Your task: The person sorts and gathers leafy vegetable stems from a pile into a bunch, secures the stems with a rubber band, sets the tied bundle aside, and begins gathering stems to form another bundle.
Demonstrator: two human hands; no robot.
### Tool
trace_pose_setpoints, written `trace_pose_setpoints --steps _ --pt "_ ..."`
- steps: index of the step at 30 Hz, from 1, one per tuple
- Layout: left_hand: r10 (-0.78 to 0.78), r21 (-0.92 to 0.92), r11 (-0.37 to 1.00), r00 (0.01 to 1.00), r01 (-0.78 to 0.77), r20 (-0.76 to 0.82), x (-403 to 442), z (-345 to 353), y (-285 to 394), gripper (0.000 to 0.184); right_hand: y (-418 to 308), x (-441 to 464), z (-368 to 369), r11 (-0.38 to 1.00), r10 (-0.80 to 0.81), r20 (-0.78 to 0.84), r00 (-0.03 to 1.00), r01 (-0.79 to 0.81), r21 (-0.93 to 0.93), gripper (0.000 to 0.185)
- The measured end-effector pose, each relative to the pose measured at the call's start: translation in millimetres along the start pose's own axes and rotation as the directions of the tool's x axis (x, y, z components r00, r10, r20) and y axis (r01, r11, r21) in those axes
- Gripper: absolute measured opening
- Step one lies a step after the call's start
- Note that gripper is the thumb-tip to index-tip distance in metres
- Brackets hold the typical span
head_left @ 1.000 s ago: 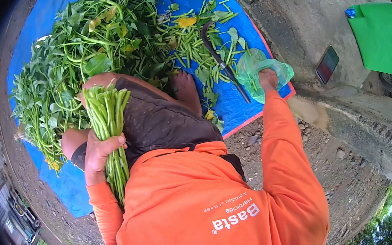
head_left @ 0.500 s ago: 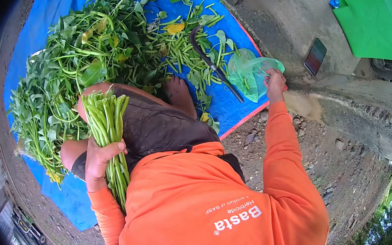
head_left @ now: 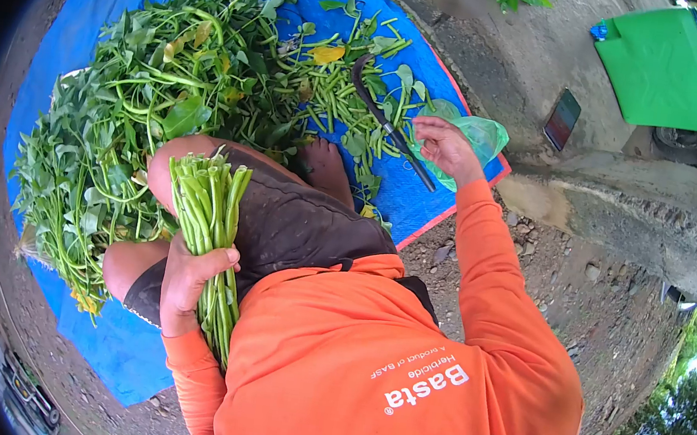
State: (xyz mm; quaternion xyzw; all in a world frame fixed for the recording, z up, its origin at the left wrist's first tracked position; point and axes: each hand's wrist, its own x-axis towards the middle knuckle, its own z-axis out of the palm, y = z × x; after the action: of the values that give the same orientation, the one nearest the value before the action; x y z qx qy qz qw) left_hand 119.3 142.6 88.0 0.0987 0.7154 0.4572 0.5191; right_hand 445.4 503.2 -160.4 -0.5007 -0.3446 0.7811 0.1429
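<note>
My left hand is wrapped round a thick bundle of green leafy-vegetable stems, cut ends up, held against my lap and shirt. My right hand is over the tarp's right corner, fingers stretched out to the left and nothing visible in them. Partly behind that hand lies a thin green plastic bag. Just left of the hand is a sickle with a dark curved blade and black handle, resting on short cut stems.
A large heap of leafy vines covers much of the blue tarp. Yellow leaves lie among the cuttings. Beyond the tarp, a phone lies on concrete near a green jerrycan. My bare foot rests by the heap.
My right hand has let go of the plastic bag and moved left towards the sickle handle, its fingers opening. The stem bundle stays in my left hand. The view has shifted slightly.
</note>
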Motion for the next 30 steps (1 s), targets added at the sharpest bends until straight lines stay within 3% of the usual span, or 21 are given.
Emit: trace_pose_setpoints --steps 2,5,6,9,13,14,17,21,25,28,30 --pt "0.009 -0.021 1.0 0.999 -0.01 -0.043 -4.4 3.4 2.5 0.04 -1.4 9.2 29.2 0.991 0.075 -0.023 0.997 -0.077 -0.107 0.024" --pt "-0.011 -0.034 0.999 0.999 0.009 -0.049 -3.8 -0.8 -1.0 0.04 37.4 61.6 17.7 0.847 -0.149 -0.232 0.961 0.002 -0.532 0.021" --pt "-0.015 -0.037 0.999 0.999 0.014 -0.05 -3.3 -1.8 -1.6 0.04 59.2 86.5 3.9 0.676 -0.292 -0.272 0.917 -0.003 -0.737 0.021" --pt "-0.027 -0.041 0.999 0.998 0.025 -0.049 -0.7 -2.5 -4.1 0.039 77.4 106.4 3.1 0.215 -0.38 -0.119 0.917 -0.037 -0.976 0.021" --pt "-0.039 -0.016 0.999 0.998 0.038 -0.051 2.2 -4.0 -3.8 0.038 70.1 98.0 -11.6 0.335 -0.477 -0.11 0.872 0.064 -0.94 0.021" --pt "-0.042 -0.004 0.999 0.998 0.042 -0.047 2.8 -4.2 -2.7 0.037 63.3 87.9 -19.8 0.611 -0.334 -0.23 0.914 0.024 -0.792 0.021" --pt "-0.03 -0.034 0.999 0.999 0.029 -0.044 7.2 -4.9 -7.1 0.036 13.2 26.1 -26.6 0.867 0.005 -0.342 0.94 -0.175 -0.467 0.02" --pt "-0.018 -0.029 0.999 1.0 0.017 -0.004 11.1 -0.3 -1.6 0.036 3.3 -12.6 -65.7 0.987 0.025 -0.334 0.942 -0.076 -0.141 0.021" --pt "-0.016 -0.021 1.0 1.0 0.017 0.009 10.4 1.3 4.5 0.036 0.6 -28.9 -94.2 0.994 0.092 -0.236 0.967 -0.074 0.081 0.024" --pt "-0.015 -0.02 1.0 0.999 0.016 0.049 13.3 -2.4 3.1 0.035 0.1 -37.4 -96.3 0.988 0.101 -0.233 0.967 -0.07 0.135 0.031" --pt "-0.011 -0.017 1.0 0.998 0.012 0.061 13.7 -4.9 1.3 0.035 -2.9 -43.3 -85.8 0.998 0.052 -0.358 0.932 -0.062 -0.017 0.029"
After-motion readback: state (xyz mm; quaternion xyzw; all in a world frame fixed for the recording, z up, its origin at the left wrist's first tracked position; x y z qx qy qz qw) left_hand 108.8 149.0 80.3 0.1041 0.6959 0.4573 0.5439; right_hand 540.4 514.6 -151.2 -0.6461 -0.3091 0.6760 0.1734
